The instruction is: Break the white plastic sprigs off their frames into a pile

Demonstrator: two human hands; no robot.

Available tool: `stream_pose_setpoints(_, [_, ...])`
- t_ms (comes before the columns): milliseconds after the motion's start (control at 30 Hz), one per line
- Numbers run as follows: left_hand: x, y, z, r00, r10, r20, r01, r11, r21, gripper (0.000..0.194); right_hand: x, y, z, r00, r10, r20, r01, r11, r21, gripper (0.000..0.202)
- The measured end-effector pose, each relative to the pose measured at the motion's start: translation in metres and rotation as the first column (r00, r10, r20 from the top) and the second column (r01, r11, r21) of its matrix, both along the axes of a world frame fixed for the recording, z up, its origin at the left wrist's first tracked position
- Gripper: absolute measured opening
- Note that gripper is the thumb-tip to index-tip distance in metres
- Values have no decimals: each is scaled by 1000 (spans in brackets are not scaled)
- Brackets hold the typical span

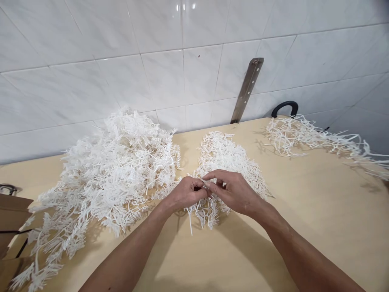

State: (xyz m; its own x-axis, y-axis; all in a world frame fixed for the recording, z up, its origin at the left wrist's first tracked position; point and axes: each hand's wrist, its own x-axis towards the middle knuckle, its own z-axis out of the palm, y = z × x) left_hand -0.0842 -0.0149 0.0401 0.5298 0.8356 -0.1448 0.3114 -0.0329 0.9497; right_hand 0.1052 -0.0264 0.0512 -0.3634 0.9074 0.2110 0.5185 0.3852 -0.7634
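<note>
My left hand (187, 192) is closed, its thumb and fingers pinching a white plastic branch sprig (203, 215) with feathery tips. The sprig's fronds and one thin stem hang below the hands, above the tabletop. Facing it, my right hand (235, 190) has thumb and index finger pressed together at the same spot. The exact point they grip is covered by the fingers. Just behind both hands lies a smaller heap of similar white sprigs (226, 154). A far bigger, tangled pile of white sprigs (121, 162) rises to the left.
Bare white stems (316, 136) lie at the back right beside a black curved handle (285, 107). A metal strip with holes (247, 90) leans on the tiled wall (161, 77). A cardboard box (13, 219) stands left of the wooden table (334, 227).
</note>
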Motion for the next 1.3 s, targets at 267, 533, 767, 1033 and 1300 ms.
stream_pose_setpoints(267, [2,-1,5,998,68,17,-68,997,-26,21,2,1,3,999,-41,0,41,985,-166,22])
stream_pose_setpoints(533, [7,-1,3,932,240,270,-203,966,-159,28,-4,2,-7,977,-142,-160,101,966,-237,25])
stream_pose_setpoints(767, [4,-1,6,906,245,345,-107,922,-373,37,-7,0,-9,955,-198,-220,134,952,-275,25])
stream_pose_setpoints(1033, [-1,1,11,899,237,369,-54,894,-444,34,-7,0,-12,958,-197,-210,151,965,-214,27])
stream_pose_setpoints(1300, [0,1,11,879,272,393,-62,880,-470,40,-8,-2,-8,959,-181,-216,137,970,-202,26])
